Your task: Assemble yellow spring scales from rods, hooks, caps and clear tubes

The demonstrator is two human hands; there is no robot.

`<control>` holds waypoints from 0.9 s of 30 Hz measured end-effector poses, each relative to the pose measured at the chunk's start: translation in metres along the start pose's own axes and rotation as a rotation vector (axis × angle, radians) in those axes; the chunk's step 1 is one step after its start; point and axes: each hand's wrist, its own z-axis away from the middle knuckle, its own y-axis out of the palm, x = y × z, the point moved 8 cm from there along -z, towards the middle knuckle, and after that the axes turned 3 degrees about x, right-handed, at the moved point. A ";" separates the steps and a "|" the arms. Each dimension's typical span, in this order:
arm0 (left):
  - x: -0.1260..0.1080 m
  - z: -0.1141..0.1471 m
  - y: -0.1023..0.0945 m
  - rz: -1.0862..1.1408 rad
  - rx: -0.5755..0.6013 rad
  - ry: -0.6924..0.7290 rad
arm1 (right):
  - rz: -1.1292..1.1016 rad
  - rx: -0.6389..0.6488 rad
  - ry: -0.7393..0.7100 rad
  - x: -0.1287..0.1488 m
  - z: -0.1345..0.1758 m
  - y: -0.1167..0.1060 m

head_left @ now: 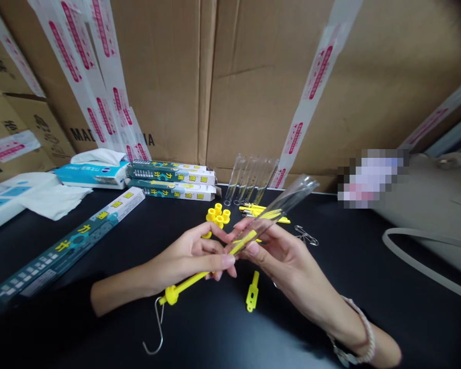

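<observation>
My left hand point(200, 253) pinches a yellow plastic rod point(194, 280). A yellow stopper point(171, 295) sits around the rod near its lower end, and a metal S-shaped hook point(160, 328) hangs from the tip. Clear and tilted up to the right, a tube point(292, 197) is held by the fingers of my right hand point(282, 256). The rod's upper end shows inside the tube's lower part. On the black table below my hands lies a flat yellow piece point(252, 292) with a slot and a small eyelet.
Yellow stoppers point(218, 215), several clear tubes point(249, 179), yellow rods point(280, 218) and metal hooks point(307, 236) lie beyond my hands. Stacked printed boxes point(172, 192) stand behind, another long box point(69, 246) lies left. A tissue pack point(94, 175) and grey bag point(430, 205) flank them.
</observation>
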 end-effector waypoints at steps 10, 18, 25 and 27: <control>0.005 -0.004 -0.004 -0.029 -0.009 0.003 | 0.060 -0.114 -0.037 0.021 -0.005 -0.025; 0.002 -0.004 0.007 -0.084 0.058 -0.037 | 0.071 -0.139 -0.030 0.025 -0.006 -0.039; 0.007 -0.005 0.001 -0.046 0.011 -0.009 | 0.072 -0.148 -0.026 0.020 -0.006 -0.039; 0.008 -0.005 0.000 -0.026 0.017 0.009 | 0.058 -0.160 -0.013 0.018 -0.006 -0.038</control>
